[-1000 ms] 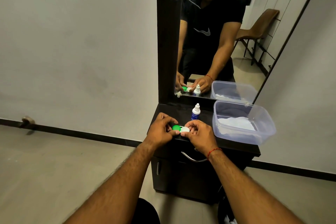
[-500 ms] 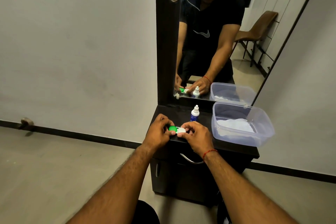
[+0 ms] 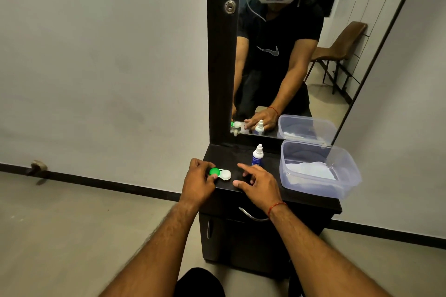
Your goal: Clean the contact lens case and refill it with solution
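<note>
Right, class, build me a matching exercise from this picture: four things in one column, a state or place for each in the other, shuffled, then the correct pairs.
Column A
1. left hand
2. right hand
3. solution bottle
4. clear tub

Column B
a. has white material lying inside
b. stands upright on the cabinet top, cap on
c. grips the green end of the lens case
d. fingers spread, holding nothing

Pairs: 1-c, 2-d, 3-b, 4-a
</note>
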